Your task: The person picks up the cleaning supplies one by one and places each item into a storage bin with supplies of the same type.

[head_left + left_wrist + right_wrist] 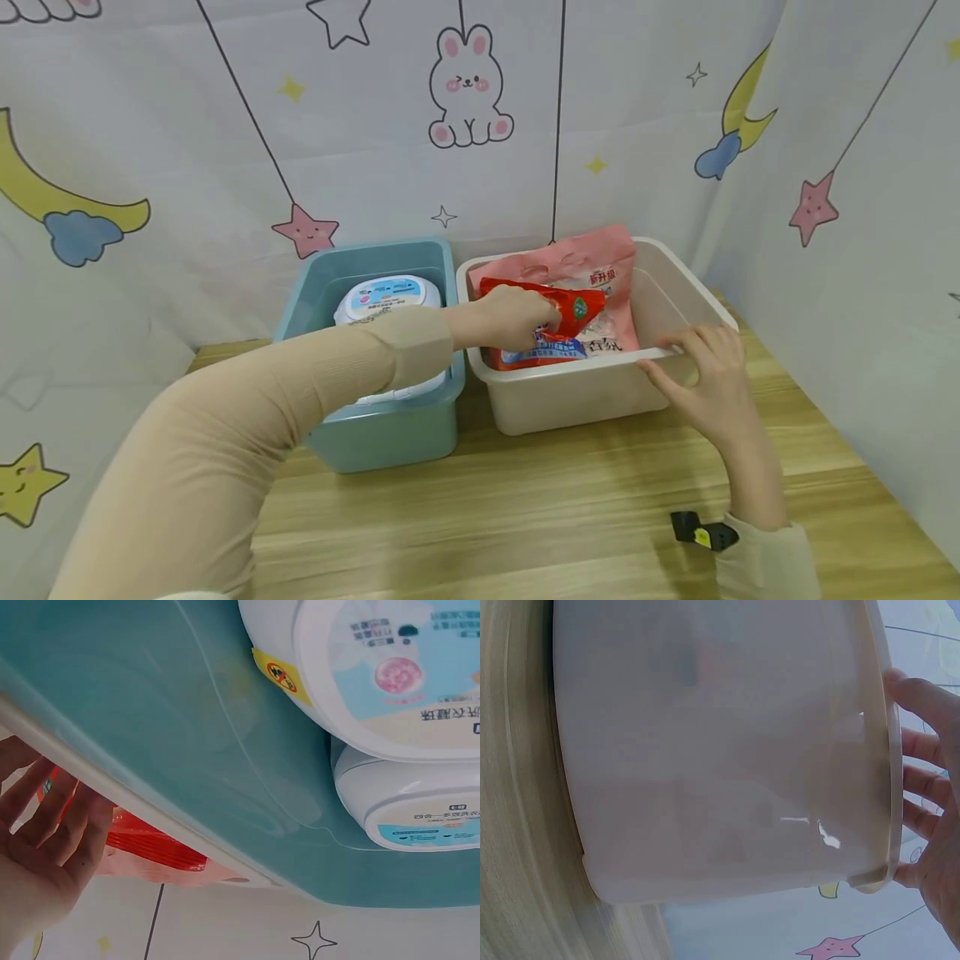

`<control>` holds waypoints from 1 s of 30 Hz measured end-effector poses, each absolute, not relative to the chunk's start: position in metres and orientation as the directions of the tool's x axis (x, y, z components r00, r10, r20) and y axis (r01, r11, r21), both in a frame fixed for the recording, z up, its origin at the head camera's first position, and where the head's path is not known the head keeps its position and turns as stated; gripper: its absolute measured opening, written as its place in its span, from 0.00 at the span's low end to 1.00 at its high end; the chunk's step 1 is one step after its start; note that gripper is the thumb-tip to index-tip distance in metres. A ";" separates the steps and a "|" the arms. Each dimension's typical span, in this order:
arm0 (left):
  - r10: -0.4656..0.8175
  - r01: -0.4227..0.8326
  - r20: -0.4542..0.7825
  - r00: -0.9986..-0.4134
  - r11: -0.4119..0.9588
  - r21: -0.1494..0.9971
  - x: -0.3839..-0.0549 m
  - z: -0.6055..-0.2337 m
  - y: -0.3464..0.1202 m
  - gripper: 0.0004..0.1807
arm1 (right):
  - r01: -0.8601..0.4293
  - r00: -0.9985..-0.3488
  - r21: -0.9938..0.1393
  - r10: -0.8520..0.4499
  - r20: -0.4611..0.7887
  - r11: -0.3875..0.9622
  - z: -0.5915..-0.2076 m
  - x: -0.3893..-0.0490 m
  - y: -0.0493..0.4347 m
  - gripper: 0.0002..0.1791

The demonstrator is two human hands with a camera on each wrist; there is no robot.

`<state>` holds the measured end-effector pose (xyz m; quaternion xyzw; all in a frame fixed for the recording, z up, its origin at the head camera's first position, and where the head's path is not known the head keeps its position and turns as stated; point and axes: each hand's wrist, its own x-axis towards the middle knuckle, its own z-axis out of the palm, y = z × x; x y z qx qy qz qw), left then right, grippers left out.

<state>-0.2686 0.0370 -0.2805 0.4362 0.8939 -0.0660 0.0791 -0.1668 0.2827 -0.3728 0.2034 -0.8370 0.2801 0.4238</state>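
Observation:
My left hand (pixel 513 318) reaches into the white bin (pixel 577 367) with its fingers curled on a glossy red bag (pixel 581 304). Its fingertips are partly hidden in the head view; the left wrist view shows the fingers bent over the red bag (pixel 154 844). Behind and beneath that bag stands a pink bag (pixel 607 250) with a cut-out handle. At the bin's front right, my right hand (pixel 708 375) grips the rim. In the right wrist view, its thumb lies on the rim (pixel 892 772) and the fingers reach past it.
Left of the white bin stands a blue-green bin (pixel 390 442) with white lidded tubs (pixel 386 296) inside. Both bins sit on a wood-grain table (pixel 465 525) against a printed curtain (pixel 375 150). A black strap piece (pixel 701 532) sticks out by the right cuff.

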 end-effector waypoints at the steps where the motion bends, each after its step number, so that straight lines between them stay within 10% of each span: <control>1: 0.768 0.787 -0.194 -0.611 0.615 -0.044 -0.268 -0.280 0.035 0.22 | -0.577 -0.560 -0.298 -0.102 0.822 0.760 -0.373 -0.167 0.283 0.16; 30: 0.751 0.751 0.004 -0.660 0.660 0.027 -0.228 -0.282 -0.001 0.17 | -0.493 -0.782 -0.279 -0.279 0.558 0.824 -0.343 -0.161 0.269 0.13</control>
